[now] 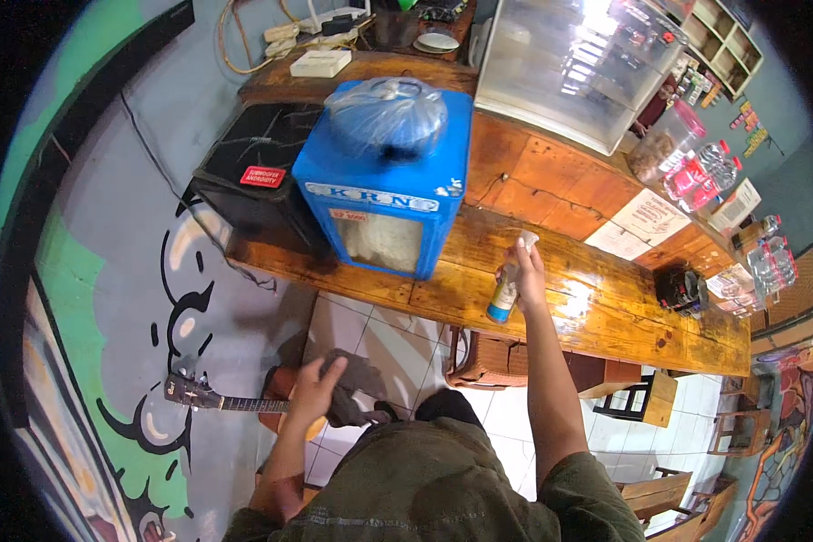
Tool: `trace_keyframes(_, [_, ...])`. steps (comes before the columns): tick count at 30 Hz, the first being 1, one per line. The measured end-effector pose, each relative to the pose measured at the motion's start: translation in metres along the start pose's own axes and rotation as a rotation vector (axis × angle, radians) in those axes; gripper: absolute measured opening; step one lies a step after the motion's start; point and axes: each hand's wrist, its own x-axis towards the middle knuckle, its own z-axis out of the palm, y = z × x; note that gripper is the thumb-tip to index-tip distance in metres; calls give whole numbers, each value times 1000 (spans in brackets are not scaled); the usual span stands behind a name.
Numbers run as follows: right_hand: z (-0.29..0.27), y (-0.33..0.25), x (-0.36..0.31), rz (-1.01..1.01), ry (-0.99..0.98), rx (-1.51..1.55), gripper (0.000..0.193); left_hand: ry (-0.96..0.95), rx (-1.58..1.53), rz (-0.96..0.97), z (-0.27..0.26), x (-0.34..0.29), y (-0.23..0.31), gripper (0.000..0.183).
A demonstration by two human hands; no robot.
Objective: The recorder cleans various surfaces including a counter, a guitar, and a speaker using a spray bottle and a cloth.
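The right hand (533, 282) is curled most of the way round the upper part of a spray bottle (504, 300), its fingers wrapped below the pale spray head, which pokes out above them. The bottle leans a little, its blue lower end over the front edge of the glossy wooden desk (605, 316), to the right of the blue cabinet (450, 158); from straight above it is hard to tell whether the base touches the wood or hangs just clear of it.

The left hand (313, 393) is lower down, off the desk and out in front of its front edge. It is half closed, the thumb raised and apart from the fingers, and has hold of a dark grey cloth (359, 384) that bunches and droops to its right. A guitar (240, 404) (only its headstock, neck and part of its body show) lies beyond the left wrist.

The blue cabinet stands near the front edge, toward the desk's left end, with a clear plastic bag (406, 104) on top. A black speaker box (244, 212) with a red label sits beside it at the left end. Toward the right end, by the back edge, is a dark container (680, 289).
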Motion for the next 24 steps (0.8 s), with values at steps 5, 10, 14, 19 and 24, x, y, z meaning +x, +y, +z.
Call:
trace_keyframes(5, [-19,-19,10,-86,-9,-50,32,-239,-219,229,75,-7,85,44])
trace_keyframes(10, [-70,-29,12,-71,-78,-96,32,-125,45,710,178,34,121,38])
trace_keyframes(14, [-124,-33,0,33,-87,-43,32,-126,371,881,267,101,125,37])
trace_keyframes(19, [-197,-47,-6,72,-51,-109,32,-473,729,710,341,177,133,37])
trace_keyframes(24, [-222,-56,8,116,-37,-100,37,-49,666,597,349,247,150,32])
